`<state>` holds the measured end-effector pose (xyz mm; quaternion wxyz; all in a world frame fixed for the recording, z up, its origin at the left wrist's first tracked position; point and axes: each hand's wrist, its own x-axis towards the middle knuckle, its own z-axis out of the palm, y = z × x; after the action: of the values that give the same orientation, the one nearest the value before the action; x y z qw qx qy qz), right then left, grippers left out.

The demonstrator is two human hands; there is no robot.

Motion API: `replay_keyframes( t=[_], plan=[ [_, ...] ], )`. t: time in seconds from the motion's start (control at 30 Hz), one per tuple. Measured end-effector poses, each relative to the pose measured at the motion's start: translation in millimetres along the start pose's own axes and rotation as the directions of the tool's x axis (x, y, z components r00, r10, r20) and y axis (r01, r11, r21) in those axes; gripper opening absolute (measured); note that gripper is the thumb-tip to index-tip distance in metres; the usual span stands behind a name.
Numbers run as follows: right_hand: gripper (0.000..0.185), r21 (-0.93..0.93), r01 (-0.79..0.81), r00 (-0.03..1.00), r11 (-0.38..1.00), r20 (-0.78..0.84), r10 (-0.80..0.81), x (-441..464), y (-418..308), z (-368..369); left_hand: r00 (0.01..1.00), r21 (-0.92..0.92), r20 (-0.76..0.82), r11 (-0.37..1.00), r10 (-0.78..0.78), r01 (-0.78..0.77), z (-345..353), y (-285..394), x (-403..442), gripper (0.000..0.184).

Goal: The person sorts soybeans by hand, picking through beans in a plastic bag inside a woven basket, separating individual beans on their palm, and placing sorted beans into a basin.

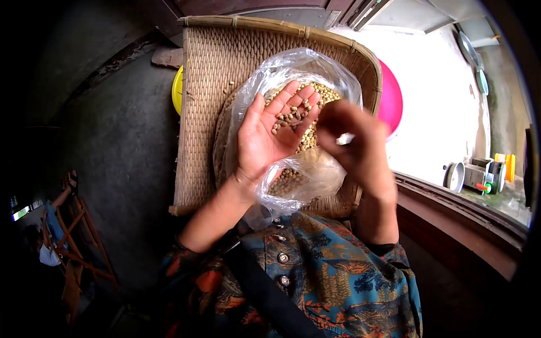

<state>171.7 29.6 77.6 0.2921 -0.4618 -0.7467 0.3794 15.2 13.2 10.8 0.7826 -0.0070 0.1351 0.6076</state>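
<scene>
My left hand is palm up over a clear plastic bag, its fingers stretched out and slightly cupped. A small heap of tan and brown bean-like seeds rests on its fingers and palm. Close on the right is my right hand, smeared by motion; its fingers look bent, but whether they pinch anything is unclear. Beneath both hands, the bag contains many pale seeds. Darker seeds show by a fold of plastic near my left wrist.
A woven bamboo basket carries the bag, with a few loose seeds on its weave. A yellow round object and a pink one stick out beside it. Wooden chair-like framing stands lower left; a wooden sill runs along the right.
</scene>
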Motion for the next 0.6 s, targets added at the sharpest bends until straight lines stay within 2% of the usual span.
replay_keyframes(
  t=[0.03, 0.07, 0.13, 0.23, 0.27, 0.3, 0.37, 0.4, 0.43, 0.47, 0.5, 0.6],
  plan=[
    [0.021, -0.038, 0.031, 0.986, 0.999, -0.161, -0.036, -2, 4, -15, 0.999, -0.035, -0.033, 0.999, 0.007, -0.009, 4, 1, -1, 0.067],
    [0.019, -0.074, -0.025, 0.959, 0.997, -0.282, 0.003, -2, 9, -33, 1.000, -0.054, -0.008, 0.999, 0.004, -0.004, 3, 1, -1, 0.068],
    [0.016, -0.431, -0.176, 0.867, 0.885, -0.493, -0.067, 0, 33, -73, 0.999, -0.092, 0.044, 0.996, -0.002, 0.006, 0, 4, 0, 0.070],
    [0.019, -0.424, -0.441, 0.830, 0.791, -0.527, 0.181, 5, 68, -103, 0.995, -0.147, 0.101, 0.989, -0.012, 0.027, 2, 8, 1, 0.072],
    [0.027, -0.480, -0.486, 0.825, 0.730, -0.528, 0.202, 5, 81, -102, 0.994, -0.150, 0.106, 0.988, -0.014, 0.030, 3, 8, 0, 0.074],
    [0.032, -0.734, -0.403, 0.881, 0.546, -0.472, 0.015, 1, 91, -96, 0.994, -0.154, 0.110, 0.988, -0.014, 0.031, 5, 8, 0, 0.075],
    [0.033, -0.717, -0.330, 0.885, 0.614, -0.462, -0.063, 2, 72, -79, 0.993, -0.157, 0.121, 0.987, -0.014, 0.033, 6, 8, 0, 0.077],
    [0.028, -0.598, -0.248, 0.890, 0.762, -0.452, -0.065, 3, 65, -69, 0.992, -0.155, 0.125, 0.987, -0.017, 0.037, 6, 7, 0, 0.079],
    [0.024, -0.478, -0.059, 0.904, 0.877, -0.397, -0.156, 2, 55, -56, 0.992, -0.151, 0.127, 0.988, -0.026, 0.045, 6, 7, 0, 0.080],
    [0.022, -0.403, 0.076, 0.922, 0.912, -0.319, -0.218, 2, 42, -45, 0.992, -0.141, 0.125, 0.989, -0.034, 0.052, 6, 7, 0, 0.081],
    [0.023, -0.296, 0.097, 0.942, 0.950, -0.281, -0.184, 2, 23, -31, 0.991, -0.133, 0.127, 0.989, -0.042, 0.059, 8, 6, -1, 0.082],
    [0.023, -0.231, 0.216, 0.953, 0.949, -0.161, -0.257, 2, 18, -4, 0.988, -0.134, 0.140, 0.988, -0.061, 0.080, 10, 5, -2, 0.084]
  ],
)
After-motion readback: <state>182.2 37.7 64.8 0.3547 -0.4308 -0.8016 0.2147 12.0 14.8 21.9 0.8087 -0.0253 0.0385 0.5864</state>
